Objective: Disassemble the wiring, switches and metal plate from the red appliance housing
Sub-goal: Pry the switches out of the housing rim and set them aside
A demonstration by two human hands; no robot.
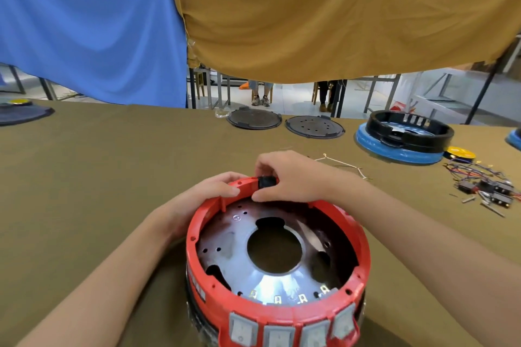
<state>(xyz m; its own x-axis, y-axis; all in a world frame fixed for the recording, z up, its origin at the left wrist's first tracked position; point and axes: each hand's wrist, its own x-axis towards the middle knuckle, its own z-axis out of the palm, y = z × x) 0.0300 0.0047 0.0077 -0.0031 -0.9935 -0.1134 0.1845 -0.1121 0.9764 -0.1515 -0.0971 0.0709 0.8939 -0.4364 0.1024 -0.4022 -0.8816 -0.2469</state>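
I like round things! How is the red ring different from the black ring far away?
The red housing is gripped by the left hand and right hand; the black housing sits untouched. The red one rests close by on the cloth-covered table; the black one sits on a blue base. Both are round, open rings.

1 round red plastic appliance housing (277,276) | 4 grey rocker switches (291,329) on its front | 2 dark round flat lids (284,122) | 1 black ring housing (410,131) | 2 bare hands (293,177)
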